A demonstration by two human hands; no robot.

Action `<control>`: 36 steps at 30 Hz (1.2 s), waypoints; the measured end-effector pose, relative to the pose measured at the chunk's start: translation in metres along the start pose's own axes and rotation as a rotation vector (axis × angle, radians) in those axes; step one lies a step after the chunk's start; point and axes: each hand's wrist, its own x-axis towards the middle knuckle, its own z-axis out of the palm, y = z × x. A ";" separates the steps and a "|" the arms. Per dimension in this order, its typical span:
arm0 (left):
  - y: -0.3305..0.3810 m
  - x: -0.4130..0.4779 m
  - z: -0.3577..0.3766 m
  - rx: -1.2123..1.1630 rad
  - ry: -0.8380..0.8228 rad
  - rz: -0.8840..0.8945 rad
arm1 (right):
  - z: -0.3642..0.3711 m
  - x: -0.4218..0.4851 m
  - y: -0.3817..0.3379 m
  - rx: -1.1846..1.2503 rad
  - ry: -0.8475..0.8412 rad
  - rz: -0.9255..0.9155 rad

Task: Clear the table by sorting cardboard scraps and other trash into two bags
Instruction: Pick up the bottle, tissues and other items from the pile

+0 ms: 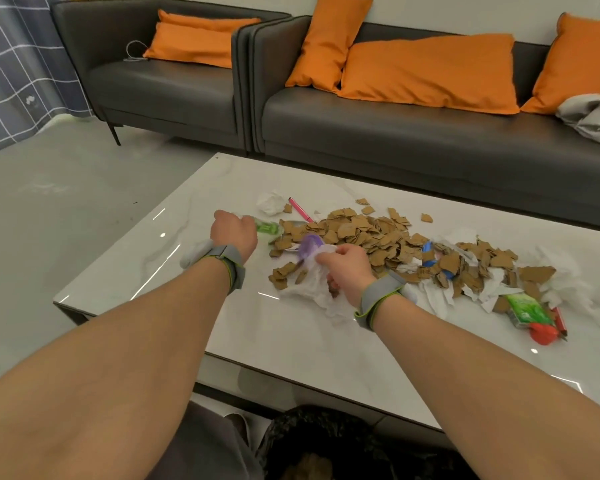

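Note:
A heap of brown cardboard scraps (pixel 371 233) lies mixed with white tissues across the white marble table (pixel 160 251). My left hand (pixel 234 232) grips a green wrapper (pixel 265 227) at the heap's left end. Another white wad (pixel 196 252) shows beside that wrist. My right hand (pixel 347 268) holds crumpled white tissue (pixel 312 284) next to a purple plastic piece (pixel 309 245). A black bag (pixel 323 441) gapes below the table's near edge, between my arms.
A pink pen (pixel 300 209) and a crumpled tissue (pixel 271 202) lie behind the heap. A green packet (pixel 527 310), a red object (pixel 544 334) and a blue item (pixel 430 254) sit at the right. Grey sofas with orange cushions (pixel 430 71) stand beyond the table.

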 end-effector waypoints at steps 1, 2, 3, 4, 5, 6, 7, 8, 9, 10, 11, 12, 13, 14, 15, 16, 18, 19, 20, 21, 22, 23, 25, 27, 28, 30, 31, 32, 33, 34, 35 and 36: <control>0.003 -0.005 -0.003 -0.001 0.005 0.023 | -0.007 -0.003 -0.003 0.005 -0.005 -0.015; 0.006 -0.011 -0.007 0.007 0.009 0.060 | -0.014 -0.008 -0.007 0.014 -0.006 -0.029; 0.009 -0.016 -0.010 0.018 0.010 0.103 | -0.022 -0.012 -0.010 0.028 0.001 -0.047; 0.013 -0.022 -0.012 0.024 0.006 0.143 | -0.031 -0.016 -0.015 0.040 0.015 -0.065; 0.017 -0.027 -0.015 0.021 0.002 0.167 | -0.039 -0.021 -0.018 0.052 0.028 -0.083; 0.024 -0.034 -0.018 0.009 -0.003 0.175 | -0.049 -0.027 -0.023 0.056 0.035 -0.088; 0.030 -0.042 -0.021 -0.008 -0.009 0.170 | -0.057 -0.032 -0.026 0.062 0.035 -0.088; 0.037 -0.049 -0.023 -0.028 -0.018 0.164 | -0.067 -0.038 -0.030 0.066 0.030 -0.081; 0.043 -0.056 -0.025 -0.046 -0.030 0.162 | -0.075 -0.043 -0.032 0.073 0.022 -0.076; 0.049 -0.063 -0.026 -0.060 -0.046 0.166 | -0.085 -0.049 -0.035 0.070 0.019 -0.068; 0.054 -0.072 -0.027 -0.075 -0.068 0.172 | -0.097 -0.056 -0.036 0.066 0.027 -0.068; 0.057 -0.079 -0.028 -0.093 -0.092 0.172 | -0.106 -0.063 -0.037 0.058 0.038 -0.057; 0.060 -0.085 -0.028 -0.110 -0.117 0.170 | -0.116 -0.068 -0.037 0.067 0.050 -0.047; 0.062 -0.092 -0.029 -0.117 -0.144 0.168 | -0.126 -0.076 -0.036 0.089 0.056 -0.031; 0.064 -0.097 -0.029 -0.117 -0.167 0.164 | -0.135 -0.082 -0.033 0.117 0.055 -0.020; 0.065 -0.101 -0.029 -0.119 -0.188 0.158 | -0.143 -0.089 -0.030 0.134 0.054 -0.004; 0.065 -0.108 -0.026 -0.140 -0.228 0.150 | -0.156 -0.100 -0.019 0.197 0.046 0.030; 0.065 -0.111 -0.025 -0.158 -0.248 0.148 | -0.162 -0.106 -0.014 0.262 0.042 0.047; 0.065 -0.114 -0.023 -0.177 -0.268 0.137 | -0.169 -0.110 -0.007 0.326 0.039 0.062; 0.064 -0.117 -0.022 -0.198 -0.285 0.124 | -0.175 -0.114 -0.002 0.389 0.032 0.076; 0.063 -0.117 -0.019 -0.219 -0.305 0.107 | -0.181 -0.116 0.005 0.440 0.033 0.089; 0.063 -0.119 -0.018 -0.244 -0.325 0.093 | -0.186 -0.119 0.012 0.493 0.033 0.102; 0.065 -0.115 -0.014 -0.313 -0.365 0.047 | -0.194 -0.119 0.032 0.587 0.045 0.128; 0.062 -0.101 -0.006 -0.363 -0.370 0.030 | -0.196 -0.114 0.052 0.651 0.070 0.155; 0.057 -0.088 0.001 -0.385 -0.364 0.026 | -0.194 -0.109 0.058 0.657 0.081 0.173; 0.049 -0.062 0.015 -0.417 -0.364 -0.001 | -0.183 -0.096 0.063 0.609 0.083 0.173; 0.048 -0.057 0.017 -0.431 -0.363 -0.023 | -0.174 -0.090 0.059 0.569 0.066 0.149; 0.046 -0.048 0.021 -0.450 -0.350 -0.052 | -0.162 -0.083 0.053 0.522 0.036 0.119; 0.045 -0.043 0.022 -0.478 -0.347 -0.069 | -0.149 -0.076 0.043 0.478 -0.004 0.090; 0.046 -0.041 0.020 -0.491 -0.354 -0.084 | -0.135 -0.068 0.034 0.420 -0.041 0.056; 0.053 -0.050 0.012 -0.492 -0.367 -0.096 | -0.120 -0.061 0.024 0.336 -0.078 0.012; 0.061 -0.059 0.005 -0.507 -0.377 -0.108 | -0.104 -0.051 0.015 0.210 -0.110 -0.046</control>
